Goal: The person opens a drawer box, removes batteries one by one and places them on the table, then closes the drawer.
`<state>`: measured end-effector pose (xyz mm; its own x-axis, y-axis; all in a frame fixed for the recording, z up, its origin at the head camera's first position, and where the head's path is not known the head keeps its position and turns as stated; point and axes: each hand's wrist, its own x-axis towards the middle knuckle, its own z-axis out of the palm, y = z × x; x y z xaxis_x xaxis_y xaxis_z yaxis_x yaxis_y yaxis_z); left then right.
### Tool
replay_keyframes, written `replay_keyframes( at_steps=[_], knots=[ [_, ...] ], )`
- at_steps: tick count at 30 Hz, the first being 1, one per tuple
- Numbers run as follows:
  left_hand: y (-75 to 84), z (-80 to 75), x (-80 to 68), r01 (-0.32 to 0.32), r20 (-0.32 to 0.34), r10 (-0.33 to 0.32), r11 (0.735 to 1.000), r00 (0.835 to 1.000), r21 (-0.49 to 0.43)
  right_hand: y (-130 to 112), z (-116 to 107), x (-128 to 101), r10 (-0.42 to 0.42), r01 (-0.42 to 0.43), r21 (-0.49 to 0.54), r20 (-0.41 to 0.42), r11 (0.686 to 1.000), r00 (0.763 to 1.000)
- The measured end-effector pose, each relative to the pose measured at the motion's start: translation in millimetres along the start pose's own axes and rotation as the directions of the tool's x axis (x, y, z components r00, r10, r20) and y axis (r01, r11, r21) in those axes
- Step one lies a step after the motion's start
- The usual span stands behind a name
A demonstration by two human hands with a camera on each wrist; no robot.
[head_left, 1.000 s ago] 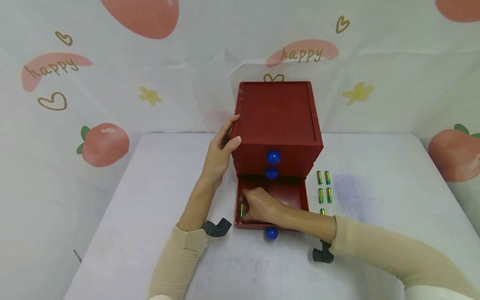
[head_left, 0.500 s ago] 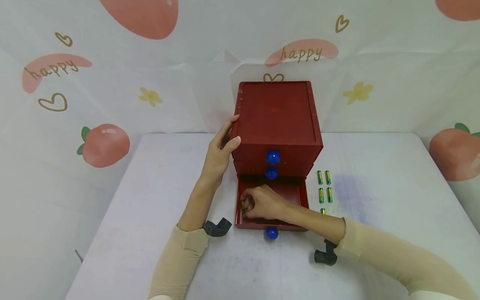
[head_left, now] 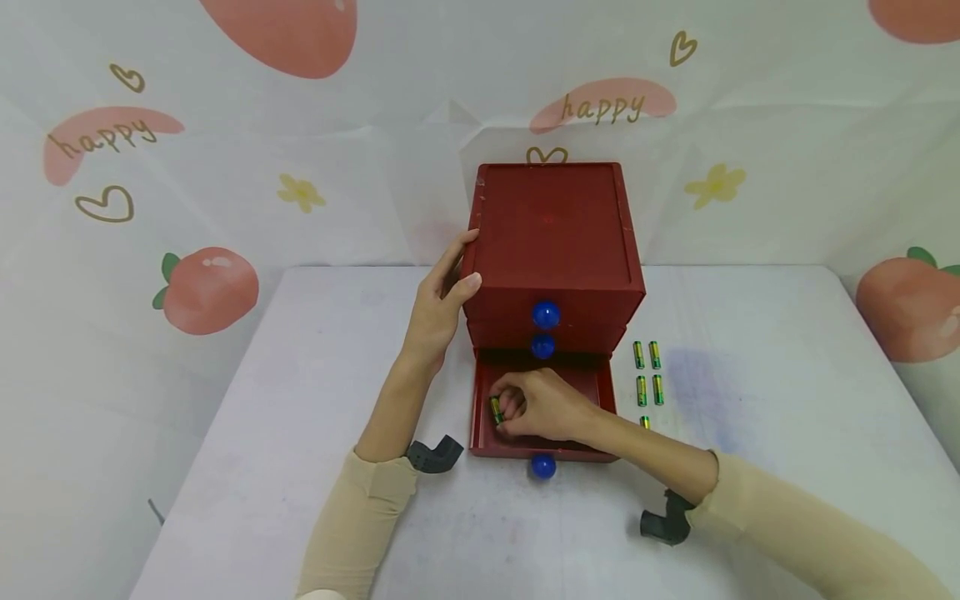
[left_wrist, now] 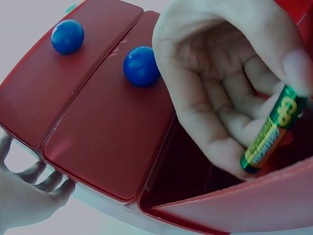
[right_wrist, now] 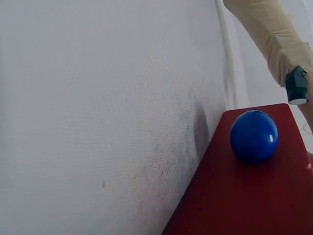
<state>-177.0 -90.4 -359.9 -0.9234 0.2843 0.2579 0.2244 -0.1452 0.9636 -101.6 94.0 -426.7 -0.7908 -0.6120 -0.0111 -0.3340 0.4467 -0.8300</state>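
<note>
A red three-drawer cabinet [head_left: 555,225] with blue ball knobs [head_left: 546,314] stands on the white table. Its bottom drawer [head_left: 592,385] is pulled out. My right hand [head_left: 504,410] is inside that drawer near its left wall. It pinches a green and gold battery [head_left: 496,410] between thumb and curled fingers. In the left wrist view the battery [left_wrist: 274,132] stands tilted above the drawer floor. My left hand [head_left: 457,267] grips the cabinet's upper left front corner, thumb on the front face. Several more batteries [head_left: 648,372] lie in pairs on the table just right of the drawer.
The drawer's own blue knob [head_left: 543,466] juts toward me, and shows close up in the right wrist view [right_wrist: 254,136]. The two upper drawers [left_wrist: 98,117] are closed. A fruit-print cloth [head_left: 210,287] backs the table [head_left: 315,400].
My right hand has drawn the battery a little to the right, away from the drawer's left wall, with its fingers curling around it. The right forearm slid right. The left hand stayed put.
</note>
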Motion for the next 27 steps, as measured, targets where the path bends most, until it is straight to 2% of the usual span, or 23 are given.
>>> replay_keyframes(
  at_steps=[9, 16, 27],
  knots=[
    [0.5, -0.6, -0.5, 0.005, -0.006, -0.005, 1.000, 1.000, 0.019, 2.8, -8.4, -15.5, 0.004, -0.003, 0.046, -0.031, 0.999, 0.999],
    [-0.6, -0.4, 0.5, 0.002, -0.007, -0.002, 1.000, 1.000, 0.020, 4.8, -22.4, -32.4, 0.039, -0.035, 0.055, -0.080, 0.998, 0.996],
    [0.7, 0.5, 0.5, 0.005, -0.007, -0.005, 1.000, 1.000, 0.010, 11.3, -39.8, -55.0, 0.035, -0.022, 0.103, -0.130, 0.994, 0.991]
  ],
)
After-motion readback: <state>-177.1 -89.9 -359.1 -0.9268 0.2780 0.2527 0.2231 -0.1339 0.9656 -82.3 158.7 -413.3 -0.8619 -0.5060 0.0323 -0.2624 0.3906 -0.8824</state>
